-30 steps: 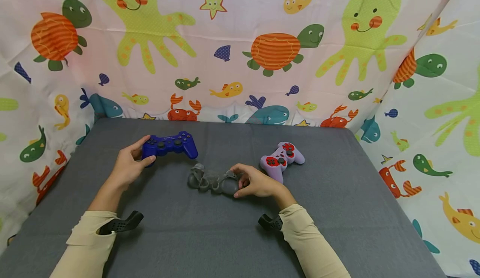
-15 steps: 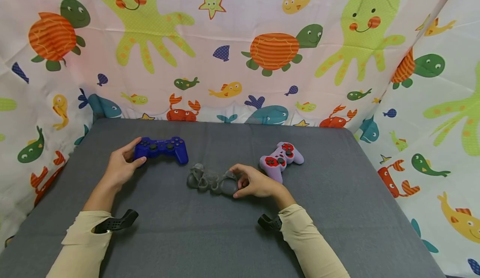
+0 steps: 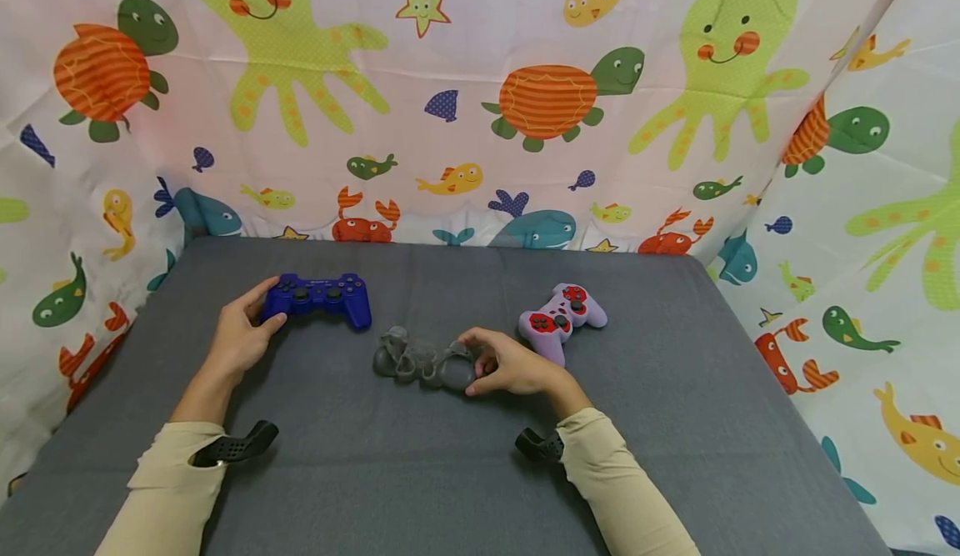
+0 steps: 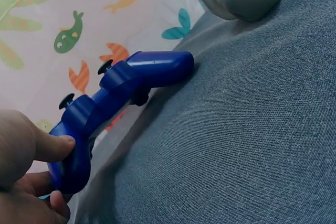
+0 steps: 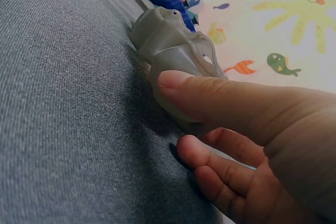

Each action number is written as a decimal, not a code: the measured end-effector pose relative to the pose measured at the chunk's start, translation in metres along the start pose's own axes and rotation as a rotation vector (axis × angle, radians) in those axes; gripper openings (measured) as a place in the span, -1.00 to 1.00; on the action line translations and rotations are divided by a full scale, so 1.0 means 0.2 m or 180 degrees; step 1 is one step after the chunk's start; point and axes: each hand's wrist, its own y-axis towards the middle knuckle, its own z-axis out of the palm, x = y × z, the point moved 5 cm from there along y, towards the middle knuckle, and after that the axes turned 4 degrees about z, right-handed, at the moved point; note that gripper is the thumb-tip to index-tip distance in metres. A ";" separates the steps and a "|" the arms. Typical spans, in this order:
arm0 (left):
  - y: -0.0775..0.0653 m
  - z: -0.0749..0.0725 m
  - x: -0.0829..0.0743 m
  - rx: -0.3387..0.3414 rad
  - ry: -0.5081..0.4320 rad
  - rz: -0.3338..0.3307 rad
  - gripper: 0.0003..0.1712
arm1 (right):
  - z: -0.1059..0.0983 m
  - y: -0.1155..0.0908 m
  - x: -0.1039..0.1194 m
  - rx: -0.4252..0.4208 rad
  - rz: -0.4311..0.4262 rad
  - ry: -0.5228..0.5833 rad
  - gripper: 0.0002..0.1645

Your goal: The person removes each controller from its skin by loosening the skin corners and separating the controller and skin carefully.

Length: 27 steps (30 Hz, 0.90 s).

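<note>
A blue game controller (image 3: 318, 298) is at the left of the table in the head view, its left grip held between the thumb and fingers of my left hand (image 3: 242, 331). In the left wrist view, its far grip (image 4: 163, 68) reaches down to the cloth or just above it; I cannot tell which. My right hand (image 3: 513, 364) pinches the right end of a grey, see-through silicone controller cover (image 3: 423, 362), which lies crumpled on the table. The thumb presses its near side in the right wrist view; the fingertips behind it are partly hidden.
A lilac game controller (image 3: 562, 321) with red button areas lies slanted just beyond my right hand. Grey cloth covers the table (image 3: 390, 473). A curtain (image 3: 465, 106) printed with sea animals hangs behind the table and along its sides.
My left hand has shifted left with the blue controller, which now sits farther from the grey cover and more level. My right hand and the cover have stayed in place.
</note>
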 end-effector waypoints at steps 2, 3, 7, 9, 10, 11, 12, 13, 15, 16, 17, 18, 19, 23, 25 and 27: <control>0.00 0.00 0.00 0.0019 0.0029 -0.0037 -0.25 | 0.00 0.00 0.00 -0.0001 -0.0003 -0.0011 -0.19; 0.00 0.00 0.00 0.0032 0.0051 -0.0070 -0.25 | 0.00 0.00 0.00 -0.0001 -0.0007 -0.0015 -0.19; 0.00 0.01 0.00 0.0068 0.0009 -0.0181 -0.30 | 0.00 0.00 0.00 0.0002 -0.0017 -0.0016 -0.19; -0.01 0.01 0.00 0.0083 0.0008 -0.0203 -0.32 | 0.00 0.00 0.00 0.0009 -0.0020 -0.0013 -0.18; -0.01 0.01 0.00 0.0093 -0.0009 -0.0206 -0.33 | 0.00 0.00 0.00 0.0012 -0.0018 -0.0010 -0.18; -0.01 0.01 0.00 0.0110 -0.0012 -0.0212 -0.34 | 0.00 0.00 0.00 0.0011 -0.0020 -0.0009 -0.18; -0.01 0.01 0.00 0.0125 -0.0024 -0.0217 -0.34 | 0.00 0.00 0.00 0.0012 -0.0018 -0.0006 -0.18; -0.01 0.02 0.00 0.0136 -0.0033 -0.0221 -0.35 | 0.00 0.00 0.00 0.0012 -0.0018 0.0000 -0.18; -0.01 0.02 0.00 0.0147 -0.0047 -0.0229 -0.36 | 0.00 0.00 0.00 0.0010 -0.0020 0.0006 -0.18; -0.02 0.02 0.00 0.0154 -0.0048 -0.0238 -0.36 | 0.00 0.00 0.00 0.0010 -0.0020 0.0010 -0.18; -0.02 0.02 -0.01 0.0162 -0.0045 -0.0245 -0.36 | 0.00 0.00 0.00 0.0010 -0.0019 0.0010 -0.18; -0.02 0.02 -0.01 0.0168 -0.0040 -0.0250 -0.36 | 0.01 0.00 0.00 0.0011 -0.0017 0.0015 -0.18; -0.02 0.02 -0.01 0.0174 -0.0028 -0.0259 -0.36 | 0.01 0.00 0.00 0.0009 -0.0014 0.0019 -0.18; -0.02 0.02 -0.04 0.0082 0.0056 -0.0239 -0.39 | 0.01 0.01 0.00 0.0004 0.0002 0.0019 -0.15; -0.02 0.01 -0.07 -0.0097 0.0128 -0.0189 -0.42 | 0.00 0.01 0.00 0.0007 0.0010 0.0019 -0.14; -0.02 -0.01 -0.11 -0.0330 0.0176 -0.0106 -0.47 | 0.00 0.00 0.00 0.0009 0.0018 0.0013 -0.14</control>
